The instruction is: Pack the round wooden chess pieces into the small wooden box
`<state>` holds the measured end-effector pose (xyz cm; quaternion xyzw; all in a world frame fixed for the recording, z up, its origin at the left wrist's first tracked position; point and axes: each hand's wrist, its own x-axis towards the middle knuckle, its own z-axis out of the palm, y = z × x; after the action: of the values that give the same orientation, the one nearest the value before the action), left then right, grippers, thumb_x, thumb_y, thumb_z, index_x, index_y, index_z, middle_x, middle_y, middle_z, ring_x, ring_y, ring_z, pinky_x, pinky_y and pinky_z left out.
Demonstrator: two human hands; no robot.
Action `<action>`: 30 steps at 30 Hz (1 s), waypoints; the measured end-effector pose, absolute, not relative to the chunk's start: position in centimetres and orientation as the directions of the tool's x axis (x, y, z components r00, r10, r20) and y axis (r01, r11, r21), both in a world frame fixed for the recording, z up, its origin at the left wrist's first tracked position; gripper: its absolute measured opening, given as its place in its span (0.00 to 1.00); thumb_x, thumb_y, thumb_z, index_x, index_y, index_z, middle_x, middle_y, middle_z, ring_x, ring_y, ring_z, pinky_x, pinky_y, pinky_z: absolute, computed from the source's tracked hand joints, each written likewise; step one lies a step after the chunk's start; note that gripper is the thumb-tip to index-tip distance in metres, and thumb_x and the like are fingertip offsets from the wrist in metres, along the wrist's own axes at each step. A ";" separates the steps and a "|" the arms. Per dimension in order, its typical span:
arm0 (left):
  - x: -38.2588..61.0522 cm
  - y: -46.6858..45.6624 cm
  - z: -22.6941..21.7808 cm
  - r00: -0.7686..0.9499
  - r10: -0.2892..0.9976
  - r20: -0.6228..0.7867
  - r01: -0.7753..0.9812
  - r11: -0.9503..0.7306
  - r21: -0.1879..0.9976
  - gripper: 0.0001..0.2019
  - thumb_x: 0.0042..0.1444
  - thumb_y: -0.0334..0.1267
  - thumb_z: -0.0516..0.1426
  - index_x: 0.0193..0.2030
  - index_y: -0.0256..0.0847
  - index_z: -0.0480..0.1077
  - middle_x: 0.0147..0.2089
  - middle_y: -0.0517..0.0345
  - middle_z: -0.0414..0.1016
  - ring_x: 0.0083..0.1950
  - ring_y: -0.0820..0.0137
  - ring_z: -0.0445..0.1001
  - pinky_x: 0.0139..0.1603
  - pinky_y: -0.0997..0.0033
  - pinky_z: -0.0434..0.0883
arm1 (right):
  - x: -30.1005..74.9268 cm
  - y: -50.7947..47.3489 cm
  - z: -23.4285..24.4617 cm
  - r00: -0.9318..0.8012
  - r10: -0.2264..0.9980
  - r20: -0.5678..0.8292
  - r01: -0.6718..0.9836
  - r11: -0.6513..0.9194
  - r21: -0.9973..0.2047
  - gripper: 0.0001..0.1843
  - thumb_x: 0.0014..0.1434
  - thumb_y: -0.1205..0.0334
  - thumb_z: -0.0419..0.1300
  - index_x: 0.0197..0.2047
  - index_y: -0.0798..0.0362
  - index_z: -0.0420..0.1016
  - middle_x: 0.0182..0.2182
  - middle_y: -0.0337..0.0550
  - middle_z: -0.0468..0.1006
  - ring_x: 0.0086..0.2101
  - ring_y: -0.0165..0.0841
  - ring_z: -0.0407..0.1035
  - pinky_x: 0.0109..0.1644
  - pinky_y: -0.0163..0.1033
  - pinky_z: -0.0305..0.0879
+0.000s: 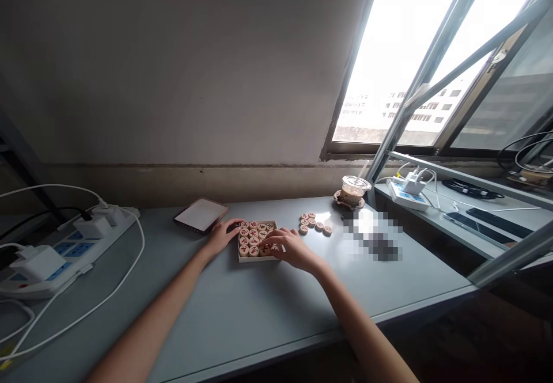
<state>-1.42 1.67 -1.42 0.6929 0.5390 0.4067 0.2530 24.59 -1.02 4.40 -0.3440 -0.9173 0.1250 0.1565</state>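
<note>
A shallow open box (258, 259) of round wooden Chinese chess pieces (244, 241) sits on the desk. Red and black characters mark the pieces, set in rows. My left hand (221, 238) grips the box at its left side, thumb and fingers against the edge. Over the box's right part, my right hand (294, 249) has its fingers bent down around a piece, partly hidden beneath them. More loose Chinese chess pieces (311, 222) lie on the desk to the right of the box.
The box lid (201, 216) lies behind my left hand. A lidded drink cup (355, 188) with a straw stands at the back right. Power strips (80, 249) with white chargers and cables lie at left, and another power strip (408, 194) sits beyond the metal frame (400, 118). A blurred patch covers something right.
</note>
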 end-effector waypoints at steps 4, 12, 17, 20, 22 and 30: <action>-1.5 1.8 -1.7 0.074 0.953 0.293 0.545 -0.285 0.788 0.21 0.55 0.50 0.52 0.50 0.42 0.73 0.52 0.52 0.76 0.54 0.59 0.72 0.60 0.58 0.65 | 24.6 -0.6 4.8 -0.728 0.666 0.161 0.574 0.721 -0.387 0.17 0.59 0.71 0.56 0.48 0.44 0.75 0.46 0.41 0.77 0.48 0.37 0.67 0.49 0.42 0.58; -1.5 1.7 -1.6 0.077 0.955 0.288 0.550 -0.281 0.787 0.21 0.55 0.50 0.52 0.50 0.42 0.73 0.52 0.52 0.76 0.54 0.58 0.72 0.59 0.58 0.66 | 24.1 0.7 5.6 -0.810 0.573 0.128 0.516 0.799 -0.309 0.12 0.60 0.61 0.60 0.47 0.44 0.76 0.49 0.44 0.75 0.51 0.39 0.66 0.50 0.43 0.58; -1.5 1.6 -1.6 0.094 0.956 0.279 0.526 -0.286 0.801 0.22 0.56 0.49 0.51 0.52 0.42 0.72 0.54 0.52 0.75 0.56 0.59 0.71 0.58 0.59 0.66 | 26.1 0.8 5.3 -0.665 0.684 0.298 0.637 0.729 -0.252 0.13 0.58 0.51 0.61 0.45 0.44 0.75 0.47 0.43 0.74 0.47 0.39 0.65 0.51 0.45 0.59; -1.6 1.7 -1.7 0.093 0.955 0.280 0.524 -0.287 0.802 0.22 0.55 0.50 0.52 0.52 0.41 0.72 0.54 0.52 0.75 0.56 0.58 0.71 0.59 0.58 0.65 | 29.0 0.8 4.2 -0.566 0.745 0.353 0.748 0.644 -0.162 0.12 0.60 0.48 0.58 0.44 0.43 0.76 0.50 0.43 0.73 0.51 0.41 0.63 0.53 0.49 0.58; -1.6 1.8 -1.8 0.089 0.955 0.285 0.522 -0.288 0.803 0.22 0.55 0.50 0.52 0.51 0.42 0.72 0.53 0.52 0.76 0.56 0.58 0.71 0.60 0.57 0.65 | 30.9 0.9 3.2 -0.510 0.776 0.370 0.819 0.570 -0.066 0.12 0.62 0.52 0.55 0.46 0.43 0.75 0.55 0.44 0.69 0.57 0.43 0.59 0.57 0.54 0.55; -1.7 1.9 -1.8 0.094 0.953 0.289 0.512 -0.295 0.807 0.21 0.55 0.50 0.53 0.51 0.43 0.73 0.53 0.53 0.76 0.55 0.58 0.72 0.60 0.57 0.65 | 28.8 3.9 1.3 -0.486 0.828 0.280 0.860 0.510 -0.016 0.27 0.68 0.55 0.41 0.69 0.43 0.47 0.68 0.42 0.50 0.67 0.44 0.40 0.65 0.69 0.35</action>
<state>-1.65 1.86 -1.79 0.6900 0.5309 0.4139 0.2661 28.83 3.91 1.26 -0.4908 -0.8597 -0.0630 0.1269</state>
